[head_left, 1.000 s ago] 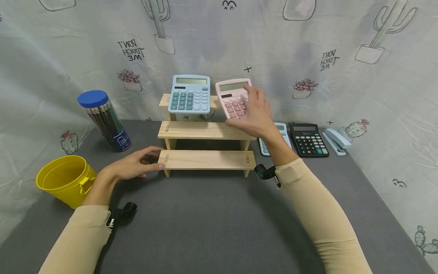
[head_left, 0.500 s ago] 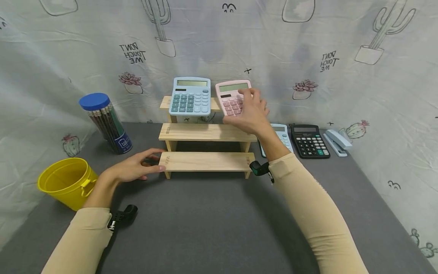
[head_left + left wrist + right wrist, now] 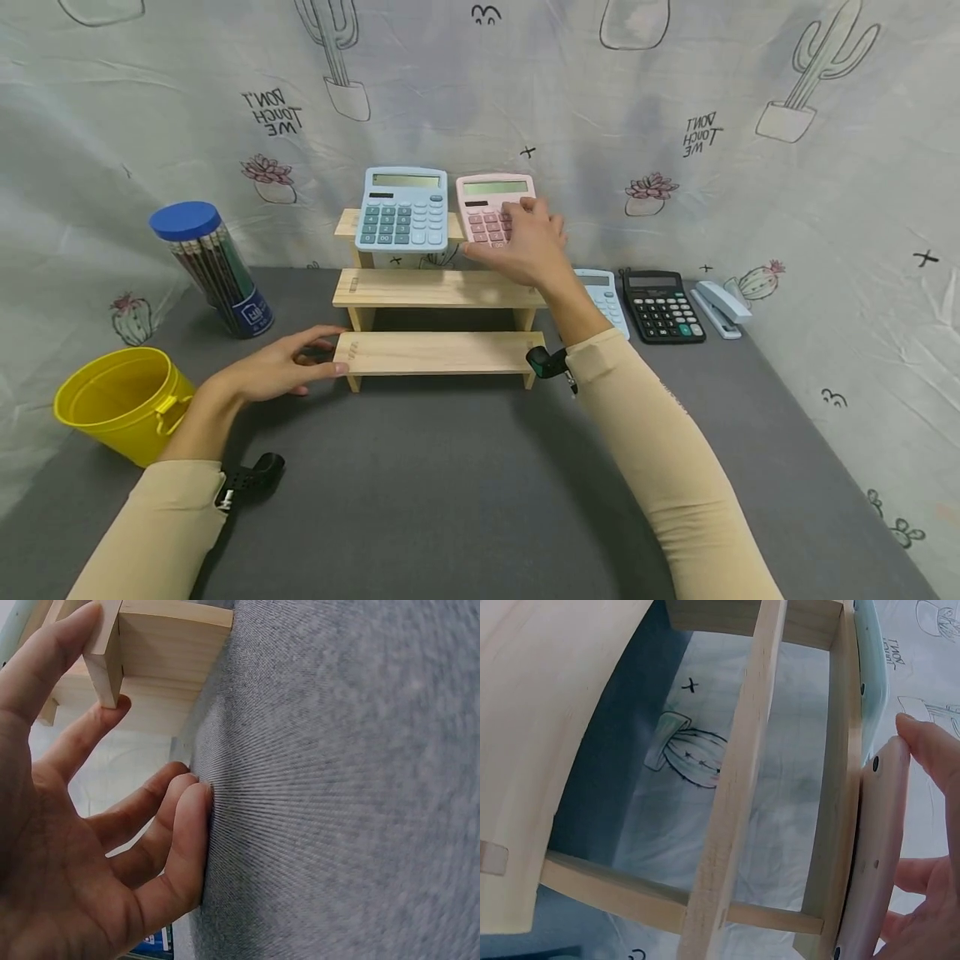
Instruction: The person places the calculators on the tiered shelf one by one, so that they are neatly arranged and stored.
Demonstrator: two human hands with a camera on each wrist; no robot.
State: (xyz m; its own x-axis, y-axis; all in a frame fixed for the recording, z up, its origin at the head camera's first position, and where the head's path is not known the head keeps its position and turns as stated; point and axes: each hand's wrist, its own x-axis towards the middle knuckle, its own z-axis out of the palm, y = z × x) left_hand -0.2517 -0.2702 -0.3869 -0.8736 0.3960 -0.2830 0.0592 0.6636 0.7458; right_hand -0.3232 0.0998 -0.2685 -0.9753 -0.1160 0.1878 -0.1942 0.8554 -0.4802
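A three-step wooden shelf stands in the middle of the table. My left hand pinches the left end of its lowest board; the left wrist view shows the thumb on top and the index fingertip against the lower edge. On the top step, my right hand holds a pink calculator, its thumb at the lower left edge and fingers over the keys. The calculator's lower right part is hidden behind the hand. Beside it on that step leans a light blue calculator. In the right wrist view the pink calculator touches the step's edge.
Right of the shelf lie another blue calculator, partly hidden by the right arm, a black calculator and a light blue stapler. A yellow bucket and a blue-lidded tub of pencils stand left. A patterned cloth hangs behind.
The pink calculator has turned from a slant to nearly upright beside the blue one, the right hand moving with it. My left hand stays on the lowest board. The head view has shifted slightly.
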